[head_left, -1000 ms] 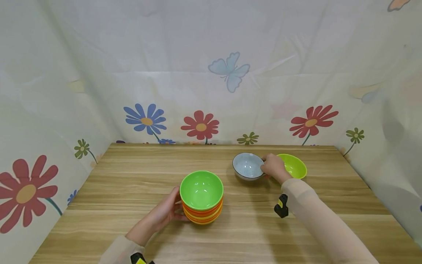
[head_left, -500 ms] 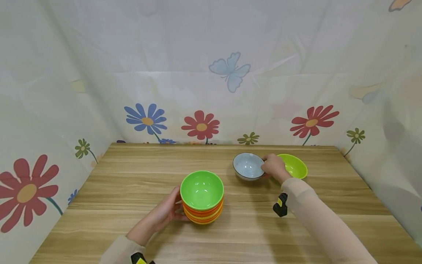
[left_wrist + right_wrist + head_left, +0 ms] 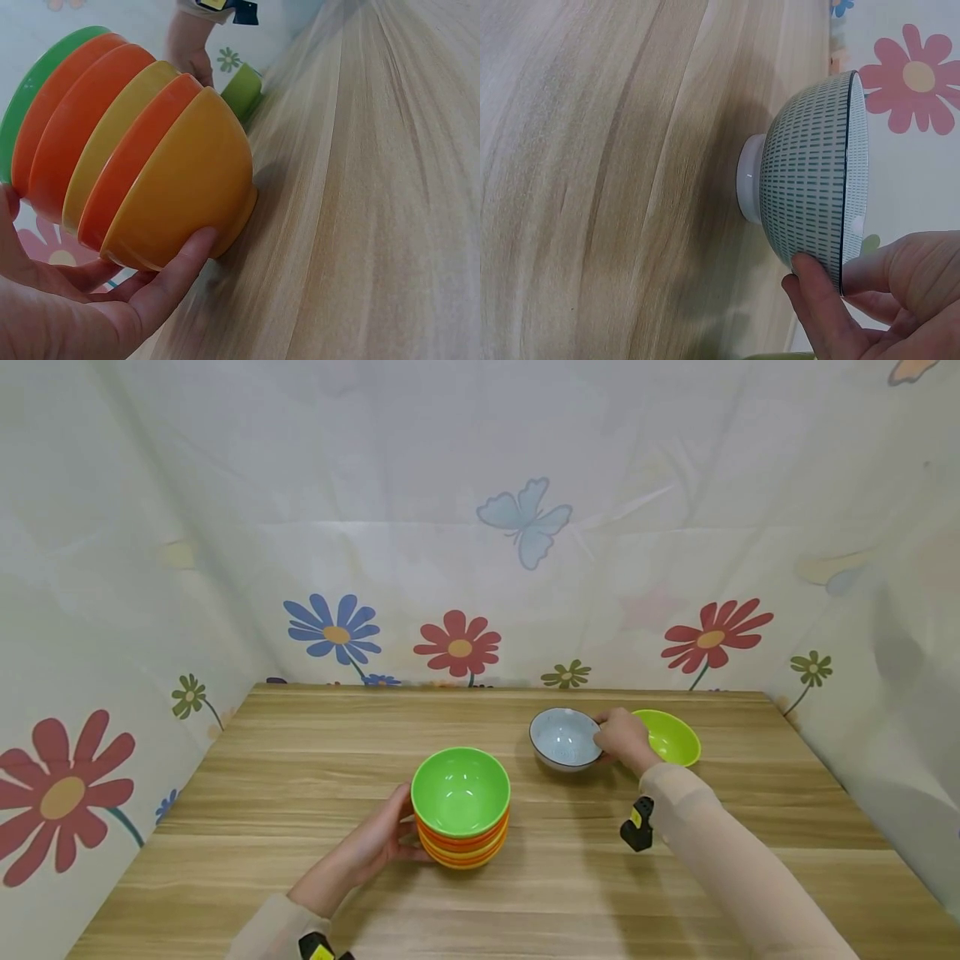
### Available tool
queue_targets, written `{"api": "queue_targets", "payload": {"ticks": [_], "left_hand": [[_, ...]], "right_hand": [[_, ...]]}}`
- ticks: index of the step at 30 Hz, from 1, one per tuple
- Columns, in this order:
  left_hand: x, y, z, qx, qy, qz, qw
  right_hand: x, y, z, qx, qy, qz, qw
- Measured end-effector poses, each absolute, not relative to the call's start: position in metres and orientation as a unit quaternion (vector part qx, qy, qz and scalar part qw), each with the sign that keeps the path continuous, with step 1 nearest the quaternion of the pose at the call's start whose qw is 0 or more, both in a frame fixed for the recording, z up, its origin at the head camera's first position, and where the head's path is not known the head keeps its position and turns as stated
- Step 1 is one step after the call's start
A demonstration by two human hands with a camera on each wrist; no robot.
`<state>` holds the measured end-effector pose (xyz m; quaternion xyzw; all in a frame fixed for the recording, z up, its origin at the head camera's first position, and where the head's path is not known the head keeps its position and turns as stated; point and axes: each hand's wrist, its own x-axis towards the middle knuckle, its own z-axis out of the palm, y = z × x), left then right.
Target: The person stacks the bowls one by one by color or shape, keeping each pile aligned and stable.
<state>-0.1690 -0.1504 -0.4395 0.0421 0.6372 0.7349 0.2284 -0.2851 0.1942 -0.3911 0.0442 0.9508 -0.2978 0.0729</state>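
A stack of several bowls (image 3: 461, 793), bright green on top with orange and yellow ones below, stands near the middle of the wooden table. My left hand (image 3: 375, 839) holds the stack from its left side; in the left wrist view one finger lies along the lowest, yellow-orange bowl (image 3: 187, 172) near its foot. Farther back and to the right, my right hand (image 3: 624, 739) pinches the rim of a pale grey-blue rice bowl (image 3: 564, 739), thumb inside and fingers outside. The right wrist view shows green dashes on its wall, a dark rim and a white foot close to the tabletop.
A lime-green bowl (image 3: 671, 739) stands just right of my right hand, partly hidden by it. The wooden table (image 3: 315, 752) ends at the back against a flower-printed cloth (image 3: 375, 527), which also hangs along both sides.
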Motion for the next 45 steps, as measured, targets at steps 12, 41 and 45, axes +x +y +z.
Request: {"api": "queue_targets", "payload": {"ticks": [12,41,45], "left_hand": [[-0.17,-0.149,-0.439,0.043,0.636,0.736,0.23],[-0.169,-0.15,-0.439,0.048,0.637,0.734,0.229],[-0.169,-0.15,-0.439,0.048,0.636,0.735,0.23]], "right_hand": [[-0.286,0.194,-0.39,0.039,0.956,-0.284,0.064],[-0.279,0.183,-0.375,-0.025,0.964,-0.261,0.048],[-0.276,0.179,-0.368,-0.037,0.965,-0.256,0.05]]}}
